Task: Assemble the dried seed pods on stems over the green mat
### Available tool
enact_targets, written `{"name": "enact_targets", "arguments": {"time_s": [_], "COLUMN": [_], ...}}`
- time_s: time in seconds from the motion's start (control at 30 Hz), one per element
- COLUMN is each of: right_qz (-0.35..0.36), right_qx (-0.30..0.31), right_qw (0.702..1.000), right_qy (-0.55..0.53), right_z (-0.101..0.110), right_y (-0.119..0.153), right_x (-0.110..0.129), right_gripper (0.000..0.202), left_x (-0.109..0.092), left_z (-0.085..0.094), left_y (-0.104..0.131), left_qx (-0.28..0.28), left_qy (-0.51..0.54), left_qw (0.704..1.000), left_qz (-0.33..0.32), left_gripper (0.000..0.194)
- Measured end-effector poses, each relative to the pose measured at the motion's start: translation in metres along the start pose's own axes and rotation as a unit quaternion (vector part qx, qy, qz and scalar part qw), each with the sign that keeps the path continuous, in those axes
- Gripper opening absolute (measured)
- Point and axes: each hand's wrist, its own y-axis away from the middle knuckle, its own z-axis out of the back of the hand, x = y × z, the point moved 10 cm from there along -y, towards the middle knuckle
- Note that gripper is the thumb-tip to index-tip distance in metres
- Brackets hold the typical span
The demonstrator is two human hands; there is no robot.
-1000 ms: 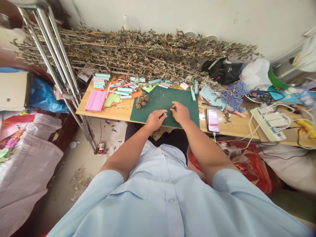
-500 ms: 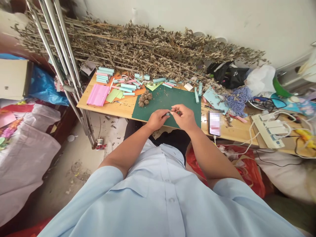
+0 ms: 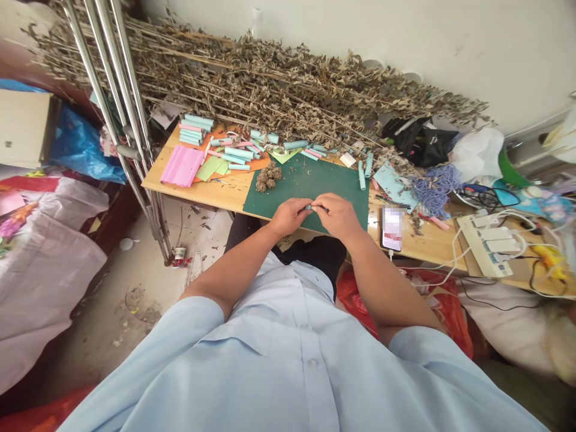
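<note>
Over the near edge of a green mat [image 3: 333, 180], my left hand [image 3: 290, 216] and my right hand [image 3: 333, 215] meet fingertip to fingertip. Both are closed on a small light-blue paper roll [image 3: 308, 207], mostly hidden by the fingers. Beyond my left hand, a clump of brown crumbly balls [image 3: 269, 177] lies on the mat. Light-blue and pink paper rolls [image 3: 238, 153] are piled at the back left of the mat. Two more blue rolls [image 3: 362, 175] sit at its right edge.
Dried leafy stalks [image 3: 270, 84] line the back of the table. Pink paper sheets [image 3: 182, 165] lie left. A phone [image 3: 391, 229], purple cord [image 3: 435, 187] and a power strip [image 3: 485, 246] with cables are right. Metal crutches [image 3: 119, 90] lean at the table's left end.
My right hand's fingers have closed in tighter on the paper roll, and the two hands are nearer together. The camera view has shifted slightly.
</note>
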Motion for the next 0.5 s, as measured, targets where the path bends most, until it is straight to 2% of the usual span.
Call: {"name": "enact_targets", "arguments": {"time_s": [0.3, 0.5], "right_qz": [-0.007, -0.033], "right_qx": [0.073, 0.033], "right_qw": [0.996, 0.999], "right_qy": [0.058, 0.008], "right_z": [-0.0098, -0.0029], "right_y": [-0.008, -0.0062], "right_x": [0.0023, -0.0032], "right_gripper": [0.019, 0.014], "left_x": [0.0034, 0.0037], "left_z": [-0.0004, -0.0013], "left_y": [0.0007, 0.0007], "left_qx": [-0.013, -0.012], "left_qy": [0.009, 0.014], "left_qw": [1.0, 1.0], "left_qz": [-0.01, -0.016], "left_gripper": [0.025, 0.031]}}
